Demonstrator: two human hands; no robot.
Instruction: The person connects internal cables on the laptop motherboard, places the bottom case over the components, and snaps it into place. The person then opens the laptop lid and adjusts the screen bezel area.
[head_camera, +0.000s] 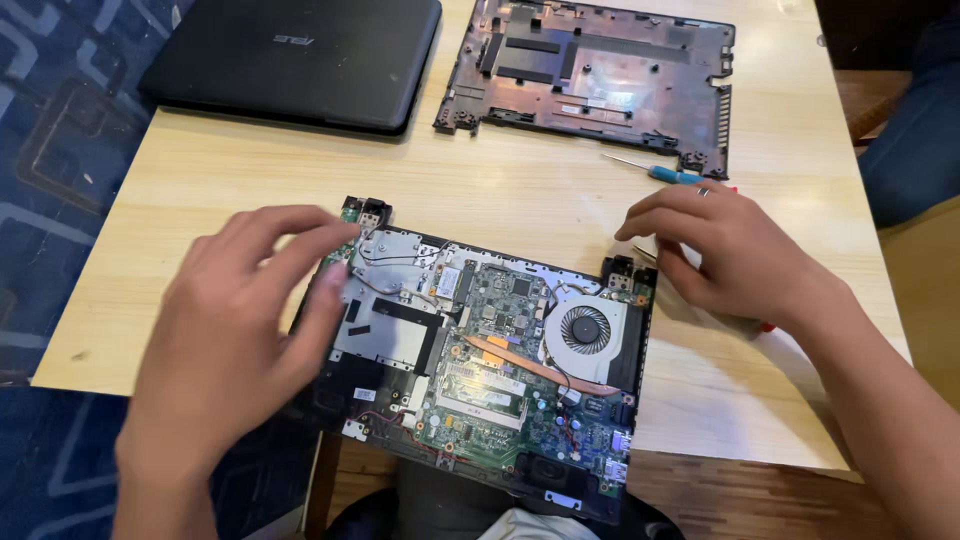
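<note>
Nearest me lies the opened laptop base (480, 360), its green board, copper pipe and round fan (585, 328) bare, the near edge hanging past the tabletop (520, 200) rim toward my lap. At its nine o'clock side my left hand (235, 335) arches over the corner, wrist low, fingers curled and loosely spread, fingertips (335, 238) resting on the silver plate near the far-left hinge (368, 213); it grips nothing that I can see. At three o'clock my right hand (725, 250) comes in from the lower right, palm down, fingers bent together against the wood just beside the far-right hinge (620, 275); whether they pinch something small I cannot tell. At twelve o'clock from that hand a blue-handled screwdriver (655, 171) lies near my knuckles. Farther toward twelve sits the removed bottom cover (600, 80), inner side up, and at eleven a closed black laptop (300, 60) whose far corner overhangs the tabletop edge. Bare wood stays open between the base and those two.
</note>
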